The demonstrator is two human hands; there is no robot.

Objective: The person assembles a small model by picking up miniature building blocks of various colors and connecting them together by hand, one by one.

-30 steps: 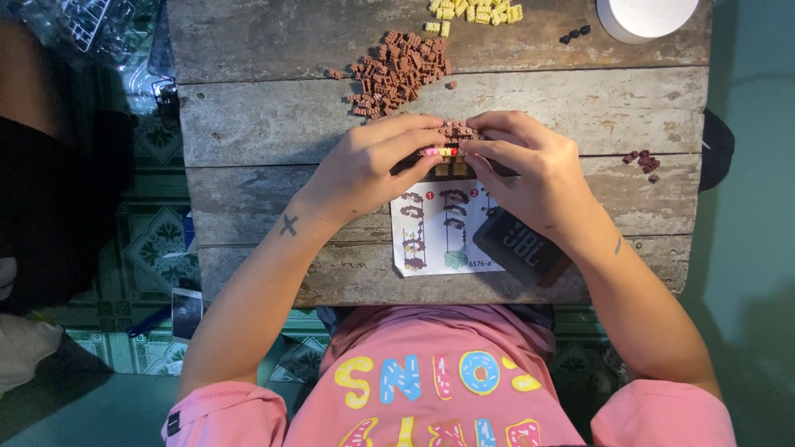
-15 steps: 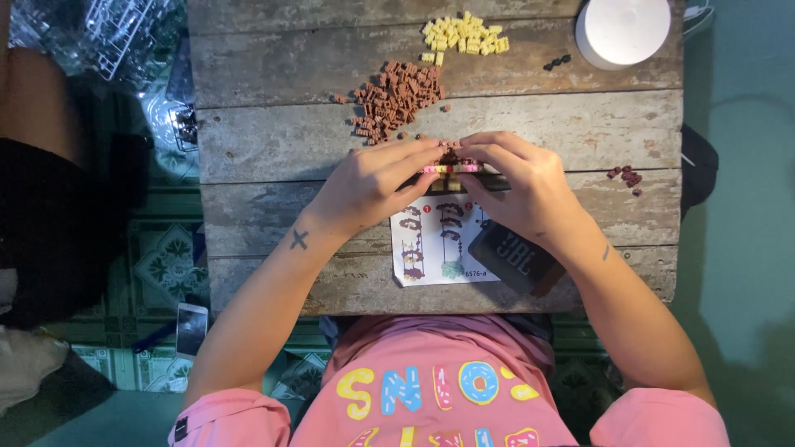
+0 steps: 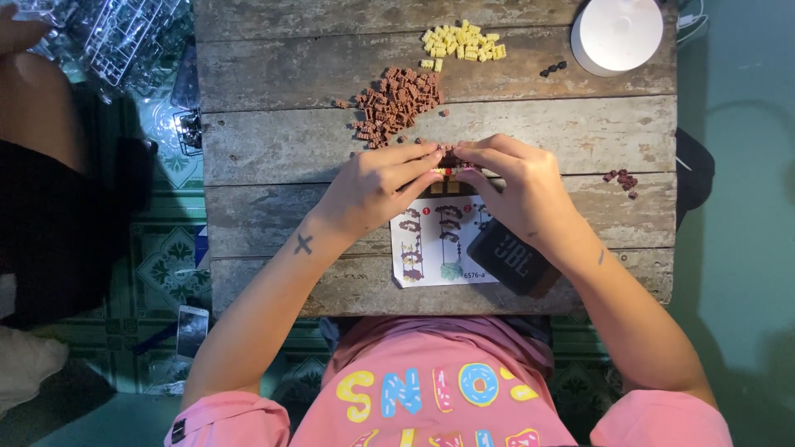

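Observation:
My left hand [image 3: 377,186] and my right hand [image 3: 517,186] meet at the middle of a small weathered wooden table [image 3: 265,157]. Together they pinch a small brick assembly [image 3: 448,168] of brown, pink and yellow pieces between their fingertips. A pile of brown mini bricks [image 3: 396,103] lies just beyond my left hand. Further back sits a smaller pile of yellow mini bricks [image 3: 464,43]. An instruction sheet [image 3: 431,244] lies under my wrists, partly covered by my right hand.
A dark rectangular speaker [image 3: 513,258] rests on the sheet's right edge. A white round lamp base [image 3: 617,33] stands at the back right. Tiny dark pieces [image 3: 623,178] lie at the right. Plastic sprues [image 3: 124,37] and a phone [image 3: 192,329] lie on the floor to the left.
The view has shifted, so the table sits lower in the frame. Both hands stay pressed together on the small brick assembly with only slight finger movement.

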